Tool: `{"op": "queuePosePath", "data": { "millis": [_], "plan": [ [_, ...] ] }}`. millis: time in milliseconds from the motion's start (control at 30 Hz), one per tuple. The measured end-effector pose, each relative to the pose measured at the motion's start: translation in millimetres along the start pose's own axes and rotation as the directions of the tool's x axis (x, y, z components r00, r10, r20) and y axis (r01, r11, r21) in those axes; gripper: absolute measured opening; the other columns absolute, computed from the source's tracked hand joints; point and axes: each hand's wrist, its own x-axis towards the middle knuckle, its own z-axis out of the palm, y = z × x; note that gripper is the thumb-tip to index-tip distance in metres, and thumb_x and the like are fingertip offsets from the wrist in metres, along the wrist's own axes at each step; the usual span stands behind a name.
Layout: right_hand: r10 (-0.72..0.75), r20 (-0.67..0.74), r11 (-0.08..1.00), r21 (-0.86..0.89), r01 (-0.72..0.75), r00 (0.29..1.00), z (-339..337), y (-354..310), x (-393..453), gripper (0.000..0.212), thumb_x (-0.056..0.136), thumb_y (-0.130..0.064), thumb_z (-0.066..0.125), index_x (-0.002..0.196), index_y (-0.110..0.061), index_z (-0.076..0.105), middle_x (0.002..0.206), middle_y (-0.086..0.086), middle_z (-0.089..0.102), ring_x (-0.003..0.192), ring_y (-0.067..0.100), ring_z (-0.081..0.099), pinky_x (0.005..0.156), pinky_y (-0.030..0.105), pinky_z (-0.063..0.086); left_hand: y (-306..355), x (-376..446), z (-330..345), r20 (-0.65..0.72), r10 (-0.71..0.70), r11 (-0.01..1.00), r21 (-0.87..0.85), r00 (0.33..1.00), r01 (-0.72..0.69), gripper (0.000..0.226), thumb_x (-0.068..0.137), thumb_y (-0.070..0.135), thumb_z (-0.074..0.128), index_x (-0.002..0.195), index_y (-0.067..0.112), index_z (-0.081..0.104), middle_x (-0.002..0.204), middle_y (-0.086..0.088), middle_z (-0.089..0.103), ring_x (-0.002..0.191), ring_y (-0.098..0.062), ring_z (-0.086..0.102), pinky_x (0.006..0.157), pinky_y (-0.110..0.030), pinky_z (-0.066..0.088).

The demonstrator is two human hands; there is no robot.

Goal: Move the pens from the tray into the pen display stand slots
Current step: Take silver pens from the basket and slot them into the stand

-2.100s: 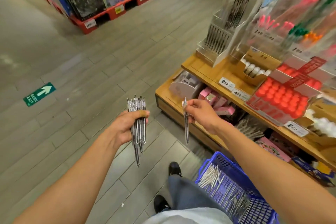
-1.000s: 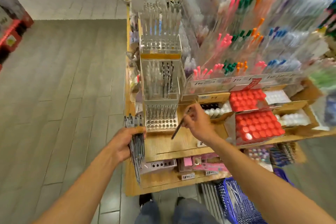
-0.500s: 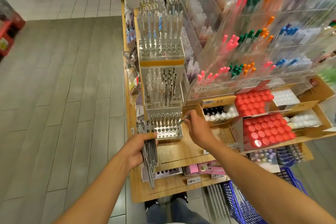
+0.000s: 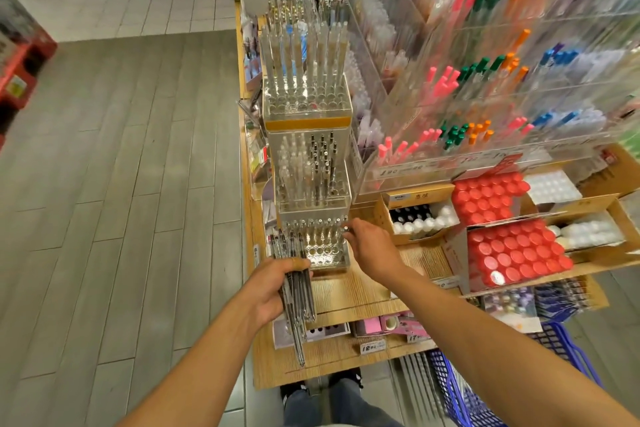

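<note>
Head view, looking down on a wooden shelf (image 4: 363, 291) stocked with stationery. Tiered clear pen display stand (image 4: 311, 184) rises at its left end; the lowest tier (image 4: 320, 246) shows rows of round slots, the rear ones filled with upright pens. Blue basket (image 4: 557, 340) sits at lower right, loose pens visible through its mesh. Left hand (image 4: 268, 291), fingers curled, grips a bundle of pens (image 4: 298, 295) just left of the lowest tier, long axes roughly upright, tips pointing down toward the floor. Right hand (image 4: 369, 244) reaches to the tier's right rear corner, fingers pinched together; whether they hold a pen cannot be told.
</note>
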Motion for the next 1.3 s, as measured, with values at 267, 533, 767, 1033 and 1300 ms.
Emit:
{"op": "queuePosePath", "data": {
  "millis": [267, 533, 767, 1033, 1300],
  "plan": [
    [0.211, 0.311, 0.948, 0.166, -0.271, 0.927, -25, -5, -8, 0.023, 0.089, -0.04, 0.067, 0.084, -0.018, 0.066, 0.078, -0.005, 0.067, 0.075, 0.013, 0.065, 0.063, 0.024, 0.045, 3, -14, 13, 0.006, 0.023, 0.999, 0.036, 1.0, -0.023, 0.044, 0.072, 0.006, 0.076, 0.11, -0.008, 0.06, 0.077, -0.014, 0.066, 0.065, -0.022, 0.063, 0.054, -0.032, 0.055],
    [-0.017, 0.465, 0.647, 0.68, -0.345, 0.885, -51, -60, -18, 0.022, 0.092, -0.028, 0.065, 0.101, -0.008, 0.064, 0.084, -0.001, 0.065, 0.062, 0.007, 0.059, 0.059, 0.021, 0.048, 6, -27, 19, 0.073, 0.095, 0.993, 0.069, 0.993, -0.1, 0.05, 0.08, -0.003, 0.072, 0.126, -0.007, 0.056, 0.078, -0.015, 0.069, 0.06, -0.025, 0.066, 0.055, -0.034, 0.058],
    [-0.039, 0.504, 0.613, 0.694, -0.378, 0.863, -63, -67, -9, 0.007, 0.094, -0.011, 0.06, 0.091, -0.008, 0.054, 0.07, 0.002, 0.063, 0.062, 0.012, 0.061, 0.061, 0.026, 0.05, 10, -29, 18, 0.077, 0.089, 0.996, 0.021, 0.993, -0.091, 0.057, 0.075, 0.004, 0.075, 0.127, -0.01, 0.055, 0.088, -0.019, 0.068, 0.069, -0.026, 0.063, 0.064, -0.038, 0.058],
    [0.019, 0.088, 0.883, 0.465, -0.058, 0.996, -82, -45, 13, 0.011, 0.094, -0.012, 0.058, 0.096, -0.018, 0.049, 0.085, 0.007, 0.063, 0.076, 0.022, 0.065, 0.07, 0.039, 0.055, 13, -17, -1, -0.036, 0.055, 0.991, -0.123, 0.998, -0.059, 0.033, 0.076, 0.002, 0.073, 0.106, -0.01, 0.066, 0.088, -0.019, 0.068, 0.073, -0.023, 0.065, 0.058, -0.031, 0.059],
    [-0.144, 0.143, 0.984, 0.123, 0.126, 0.979, -52, -24, 19, 0.011, 0.093, -0.018, 0.059, 0.095, -0.018, 0.048, 0.072, -0.006, 0.056, 0.067, 0.013, 0.055, 0.06, 0.03, 0.043, 15, -18, -1, -0.021, 0.037, 0.99, -0.137, 0.999, -0.04, 0.041, 0.069, 0.002, 0.073, 0.108, -0.004, 0.062, 0.081, -0.016, 0.069, 0.062, -0.022, 0.066, 0.049, -0.029, 0.057]
  ]
}}
